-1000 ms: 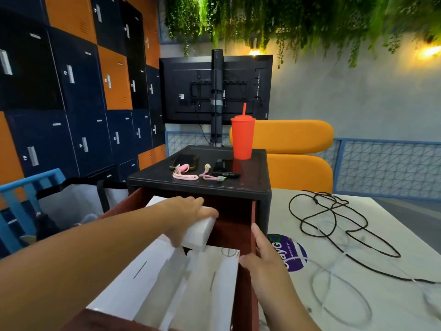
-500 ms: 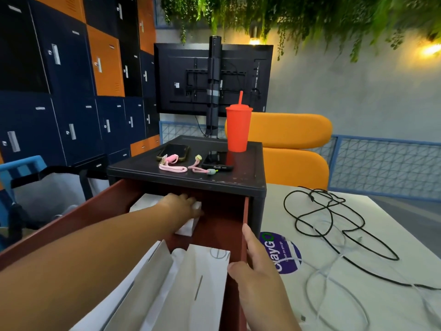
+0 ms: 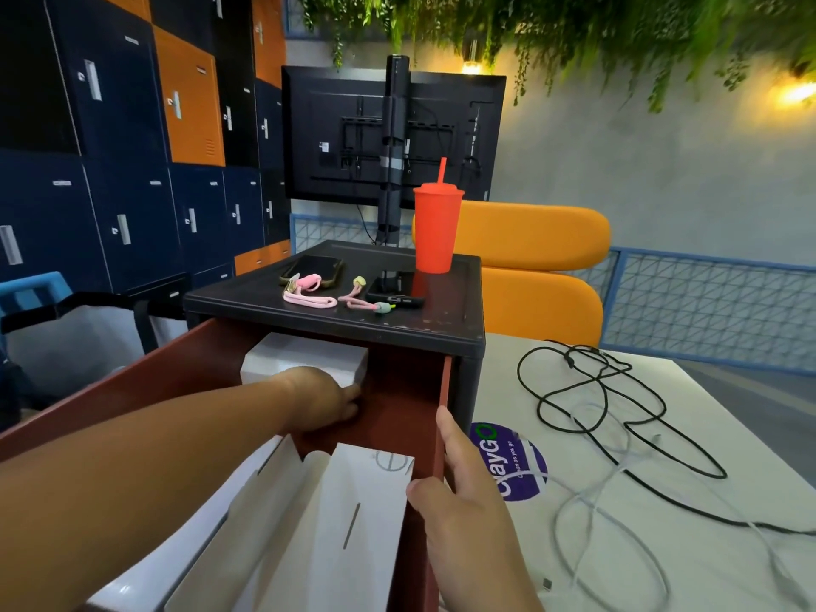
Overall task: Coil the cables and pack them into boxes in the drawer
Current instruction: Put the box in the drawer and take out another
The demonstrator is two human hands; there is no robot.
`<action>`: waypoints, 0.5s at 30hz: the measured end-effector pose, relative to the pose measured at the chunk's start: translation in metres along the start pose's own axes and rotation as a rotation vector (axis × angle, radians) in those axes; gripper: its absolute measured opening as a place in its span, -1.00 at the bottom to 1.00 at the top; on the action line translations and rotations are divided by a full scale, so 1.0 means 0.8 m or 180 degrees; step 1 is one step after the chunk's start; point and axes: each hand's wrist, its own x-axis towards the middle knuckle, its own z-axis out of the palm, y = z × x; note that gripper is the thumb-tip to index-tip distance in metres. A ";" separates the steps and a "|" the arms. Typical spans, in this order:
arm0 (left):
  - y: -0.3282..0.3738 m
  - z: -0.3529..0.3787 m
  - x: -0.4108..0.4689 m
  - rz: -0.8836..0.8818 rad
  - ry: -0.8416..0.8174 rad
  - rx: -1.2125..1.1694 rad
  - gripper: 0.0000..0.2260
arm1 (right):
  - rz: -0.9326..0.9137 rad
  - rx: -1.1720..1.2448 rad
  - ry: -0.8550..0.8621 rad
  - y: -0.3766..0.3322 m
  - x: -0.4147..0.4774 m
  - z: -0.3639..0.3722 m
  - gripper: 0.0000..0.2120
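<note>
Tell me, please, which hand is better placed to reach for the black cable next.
Probably the right hand: it holds the drawer by its right wall, next to the table where the black cable lies. The left hand is deep inside the drawer, at the white box.

head view, looking down, close over drawer (image 3: 399, 404)
</note>
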 end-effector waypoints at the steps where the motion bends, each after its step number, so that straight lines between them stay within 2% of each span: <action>1: 0.000 -0.001 -0.004 -0.0094 -0.0065 -0.0087 -0.46 | -0.0020 -0.0033 -0.0009 -0.001 -0.001 0.000 -0.36; 5: 0.009 -0.014 -0.005 -0.0439 -0.0256 -0.0112 -0.22 | -0.0038 -0.0134 -0.0038 -0.008 -0.005 -0.001 -0.36; 8: 0.015 -0.027 -0.007 -0.0577 -0.0352 -0.0389 -0.25 | -0.0018 -0.0137 -0.0026 -0.009 -0.006 -0.001 -0.36; 12: 0.007 -0.025 -0.003 -0.0581 -0.0307 -0.0570 -0.13 | -0.0026 -0.0184 -0.0034 -0.008 -0.007 0.001 -0.36; 13: 0.007 -0.024 -0.004 -0.0578 -0.0334 -0.0579 -0.14 | -0.0024 -0.0188 -0.0031 -0.007 -0.007 0.001 -0.36; 15: 0.005 -0.023 -0.006 -0.0548 -0.0327 -0.0601 -0.29 | -0.0025 -0.0203 -0.0033 -0.008 -0.007 0.001 -0.36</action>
